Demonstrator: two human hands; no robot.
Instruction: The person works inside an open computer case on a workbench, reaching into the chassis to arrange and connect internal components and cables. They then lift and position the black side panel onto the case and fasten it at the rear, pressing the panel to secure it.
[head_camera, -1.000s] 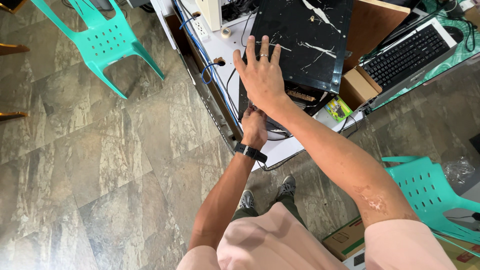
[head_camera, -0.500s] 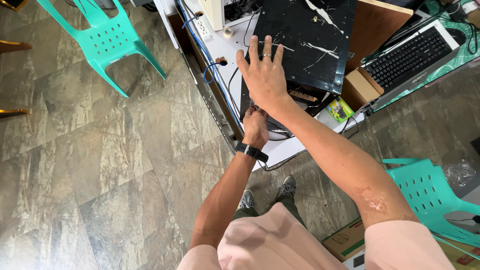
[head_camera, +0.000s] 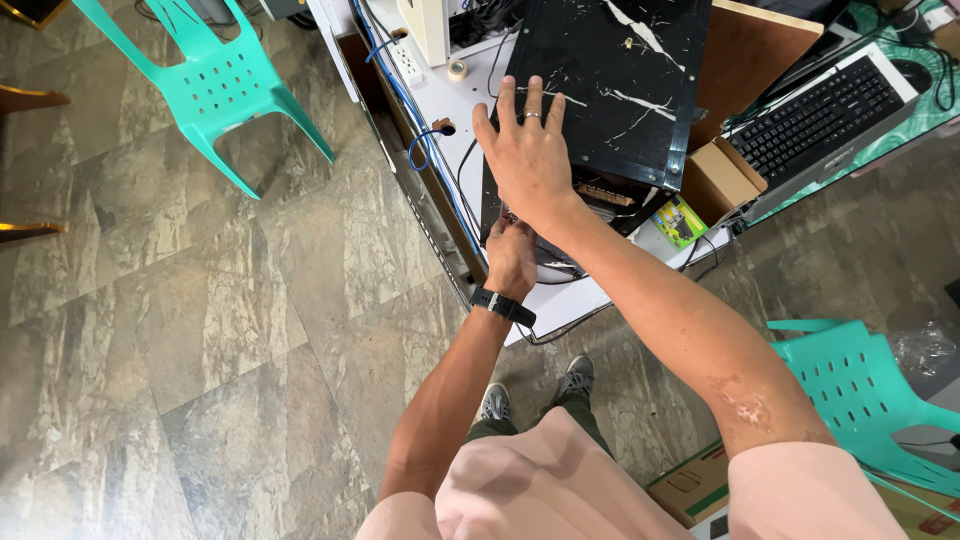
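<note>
Flat and open, the right hand (head_camera: 530, 160) presses palm-down on the near left corner of the black computer case (head_camera: 610, 90), fingers spread, a ring on one of them. Left hand (head_camera: 512, 255) is tucked under the near edge of the case, fingers curled in at its open end where the wires (head_camera: 560, 262) are; can't tell what it's actually pinching, if anything. There's a black watch (head_camera: 502, 305) on that wrist.

The case lies on a white table (head_camera: 470, 110), marble-pattern side up. Right of the case sit a small cardboard box (head_camera: 722, 178) and a black keyboard (head_camera: 815, 115), and a little green packet (head_camera: 680, 220) lies near the case's near right corner. A teal plastic chair (head_camera: 210, 90) stands well left of it.

Compared with half a second back, pretty much nothing has moved, both hands are in the same spots.
</note>
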